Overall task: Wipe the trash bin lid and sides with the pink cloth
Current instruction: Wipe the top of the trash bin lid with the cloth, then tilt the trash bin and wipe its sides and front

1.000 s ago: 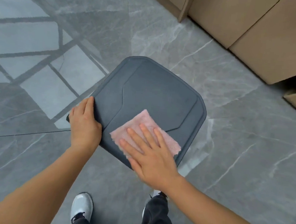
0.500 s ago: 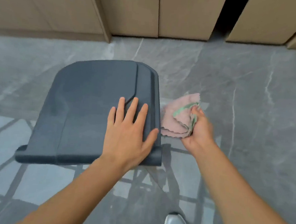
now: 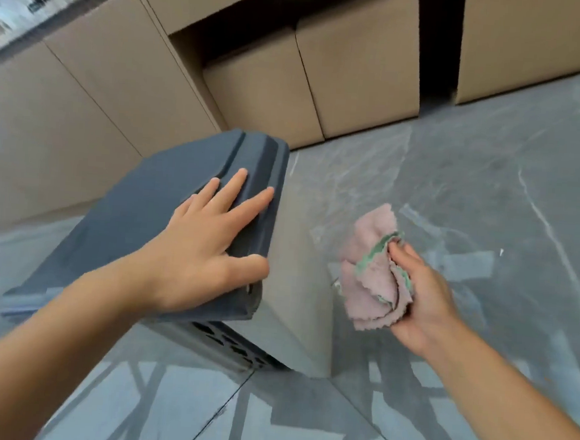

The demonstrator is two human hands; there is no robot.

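Observation:
The trash bin has a dark grey lid [image 3: 134,222] and a pale grey side wall [image 3: 297,289] facing right. My left hand [image 3: 204,248] lies flat on the lid's right part, fingers spread, thumb hooked over the lid's near right corner. My right hand [image 3: 424,298] holds the bunched pink cloth [image 3: 370,277], which has a green edge, in the air to the right of the bin's side. The cloth is apart from the bin wall.
Tan cabinet fronts [image 3: 84,102] run along the back and left, with a dark gap [image 3: 438,41] between two of them. The floor [image 3: 490,182] is glossy grey marble tile. The bin's dark slotted base [image 3: 235,346] shows under the lid's near edge.
The view has swung and tilted, so the bin's side wall now shows. My left hand stays flat on the lid. My right hand with the cloth sits farther from the lid's edge, beside the wall.

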